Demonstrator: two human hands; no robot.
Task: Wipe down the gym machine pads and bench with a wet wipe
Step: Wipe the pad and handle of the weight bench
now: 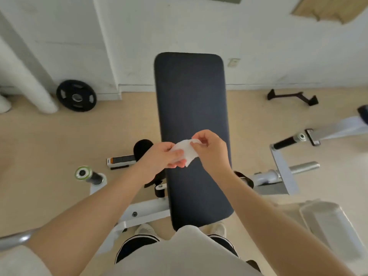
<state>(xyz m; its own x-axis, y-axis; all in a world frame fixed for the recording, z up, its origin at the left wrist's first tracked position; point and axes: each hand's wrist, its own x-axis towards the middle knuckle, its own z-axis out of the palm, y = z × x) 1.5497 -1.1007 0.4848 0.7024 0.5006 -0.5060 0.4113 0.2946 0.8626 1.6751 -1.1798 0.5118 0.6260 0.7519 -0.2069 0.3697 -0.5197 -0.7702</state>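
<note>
Both bare forearms reach forward from the lower corners and meet above the middle of the long dark bench pad (191, 100). The left hand (161, 157) is turned palm toward the right, its fingers (175, 156) curled around the lower part of a white wet wipe (186, 151), thumb on top. The right hand (210, 149) is bent at the wrist, its fingers (196, 143) pinching the upper edge of the same wipe. The wipe is crumpled and held in the air between the two hands, above the pad; whether it touches the pad cannot be told. The pad runs away from the person toward a white wall and sits on a white metal frame (143, 213). On the tan floor to the left a black weight plate (76, 96) leans by the wall; a black handle bar (292, 96) lies to the right. A grey lever with a black grip (284, 143) stands right of the pad. The person's shoes show at the near end of the pad.
</note>
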